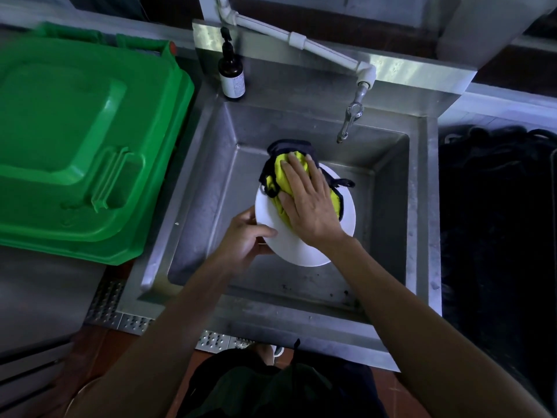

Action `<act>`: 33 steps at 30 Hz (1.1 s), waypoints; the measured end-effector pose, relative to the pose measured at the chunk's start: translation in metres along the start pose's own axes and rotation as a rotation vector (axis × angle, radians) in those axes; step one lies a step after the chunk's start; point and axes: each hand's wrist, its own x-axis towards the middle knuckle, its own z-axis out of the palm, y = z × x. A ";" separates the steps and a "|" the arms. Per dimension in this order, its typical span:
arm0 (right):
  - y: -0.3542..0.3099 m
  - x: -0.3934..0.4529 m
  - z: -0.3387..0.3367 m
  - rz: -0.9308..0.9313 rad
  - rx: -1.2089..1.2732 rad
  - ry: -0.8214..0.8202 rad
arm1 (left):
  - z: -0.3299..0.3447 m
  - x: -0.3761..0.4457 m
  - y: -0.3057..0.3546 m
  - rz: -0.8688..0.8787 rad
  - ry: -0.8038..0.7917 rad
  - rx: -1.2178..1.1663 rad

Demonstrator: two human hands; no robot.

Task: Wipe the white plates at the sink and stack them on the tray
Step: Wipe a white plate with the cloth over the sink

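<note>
One white plate [304,245] is in play, held over the basin of the steel sink [422,206], roughly centre, tilted with its far edge dipping toward the tap [349,122].

Head view, the only view:
- Left hand [245,236] clasps the plate's near-left rim, thumb lying across the upper face, fingers curled beneath. Firm pinch on the rim as far as can be seen; fingers under the plate are hidden.
- Right hand [307,200] lies flat, palm down, fingers spread, pressing a yellow cloth with dark edging [280,173] against the plate's face. Not a closed fist: the cloth is pinned under the palm and fingers rather than gripped. Cloth bunches beyond the fingertips and overhangs the plate's far rim.
- Tap shows no water running that I can make out.
- Brown pump bottle [231,73] stands on the sink's back-left ledge, well apart from the hands. Green bin lid [84,140] fills the left side.
- No tray in view; no other plates in view. Count of plates done cannot be told.

Judgement: step in hand is the wipe itself, upper face of this plate. Near-right portion of the face is bare white and uncovered by cloth.

Next move likely calls for sweeping the cloth across the remaining face while the left hand steadies or rotates the rim. The underside may want a pass too. Stacking then needs the tray located, which lies outside this frame.
</note>
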 end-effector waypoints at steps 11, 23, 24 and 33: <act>-0.024 -0.018 0.005 -0.176 0.029 -0.087 | -0.020 -0.003 0.007 -0.006 -0.046 -0.007; 0.001 0.014 -0.008 0.128 -0.021 0.041 | -0.006 -0.007 0.005 0.017 0.071 -0.057; 0.006 0.012 -0.009 0.157 -0.024 0.046 | -0.005 -0.008 0.005 0.026 0.080 -0.067; 0.019 -0.027 0.013 0.409 0.046 0.045 | 0.003 -0.009 -0.003 0.081 0.201 -0.110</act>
